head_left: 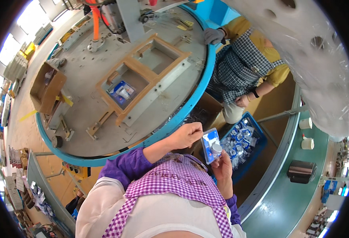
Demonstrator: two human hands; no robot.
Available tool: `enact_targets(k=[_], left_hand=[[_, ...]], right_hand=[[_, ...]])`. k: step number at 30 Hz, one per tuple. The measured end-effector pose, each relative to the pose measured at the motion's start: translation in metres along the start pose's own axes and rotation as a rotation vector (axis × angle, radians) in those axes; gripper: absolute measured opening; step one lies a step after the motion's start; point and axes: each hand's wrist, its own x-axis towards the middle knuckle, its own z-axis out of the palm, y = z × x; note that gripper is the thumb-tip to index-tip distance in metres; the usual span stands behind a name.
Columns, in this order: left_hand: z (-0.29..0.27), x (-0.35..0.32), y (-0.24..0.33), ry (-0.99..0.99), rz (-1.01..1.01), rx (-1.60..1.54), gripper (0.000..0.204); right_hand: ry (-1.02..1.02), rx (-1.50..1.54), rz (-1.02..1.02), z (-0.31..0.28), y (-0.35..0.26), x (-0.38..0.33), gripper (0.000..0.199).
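In my right hand point(222, 169) is a blister pack point(208, 139) with a blue and white card and a clear bulge around a round, pale item. The fingers are closed on its lower right edge, and the pack is tilted upright before my apron. My left hand point(187, 135) is curled closed beside the pack's upper left corner; what its fingers hold, if anything, is hidden. Beyond, a wood-edged fixture point(155, 78) with two pockets lies on the round table. Another blue and white pack point(123, 93) sits in the nearer pocket.
A blue crate point(262, 133) full of similar packs stands to the right. A co-worker point(249, 59) in a checked apron rests a gloved hand on the round table's blue rim point(213, 59). An open carton point(47, 88) is at the left. A green bench point(285, 198) curves along the right.
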Motion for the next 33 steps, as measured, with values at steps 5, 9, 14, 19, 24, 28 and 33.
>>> enact_targets(k=[5,9,14,19,24,28,33], left_hand=[[-0.004,-0.004,-0.003,0.116,0.183,0.547,0.019],[-0.001,-0.001,-0.006,0.157,0.237,0.481,0.016],[-0.009,-0.009,0.011,0.251,0.35,0.395,0.012],[-0.034,-0.021,0.015,0.491,0.426,0.444,0.009],[-0.051,-0.045,-0.004,0.833,0.509,0.558,0.006],[-0.053,-0.041,-0.02,0.923,0.544,0.661,0.007],[-0.042,-0.069,-0.036,1.099,0.453,0.724,0.01]], right_hand=[[0.01,-0.115,-0.03,-0.02,-0.002,-0.002,0.016],[0.153,-0.087,-0.145,-0.046,-0.006,0.003,0.015],[0.329,0.012,-0.255,-0.115,-0.022,0.024,0.027],[0.358,-0.116,-0.037,-0.115,-0.007,0.061,0.029],[0.094,-0.506,-0.102,0.004,0.009,0.088,0.024],[-0.034,-0.9,-0.489,0.089,0.006,0.102,0.015],[-0.169,-1.196,-0.652,0.18,0.012,0.087,0.026]])
